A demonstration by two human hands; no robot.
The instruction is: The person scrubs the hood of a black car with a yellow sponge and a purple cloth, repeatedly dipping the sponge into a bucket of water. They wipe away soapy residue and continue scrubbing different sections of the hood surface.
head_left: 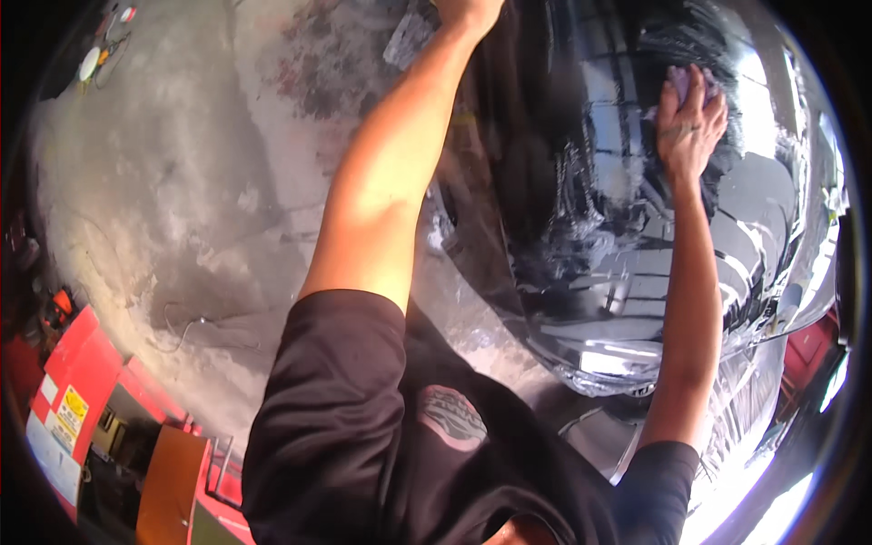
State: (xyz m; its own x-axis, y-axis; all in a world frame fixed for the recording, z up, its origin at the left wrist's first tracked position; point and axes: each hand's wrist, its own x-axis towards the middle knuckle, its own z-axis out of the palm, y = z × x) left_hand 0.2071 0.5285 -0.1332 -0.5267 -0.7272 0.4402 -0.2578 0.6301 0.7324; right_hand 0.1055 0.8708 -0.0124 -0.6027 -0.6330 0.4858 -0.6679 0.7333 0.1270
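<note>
A glossy black car body panel [627, 263] curves through the right half of the view, with whitish, wet-looking streaks smeared over it. My right hand [692, 132] lies on this panel near its upper right, the fingers spread over a small crumpled lilac wad [698, 82] and pressing it to the surface. Whether the wad is cloth or sponge I cannot make out. My left arm stretches up to the top edge, beside the panel's left side. Of my left hand [468, 13] only the wrist and back show; its fingers are cut off by the frame.
Stained grey concrete floor [182, 173] spreads over the left side. Red cabinets [86, 363] and a brown board [168, 486] stand at the lower left. A thin cable [173, 338] lies on the floor. Small round items [89, 64] sit at the far left.
</note>
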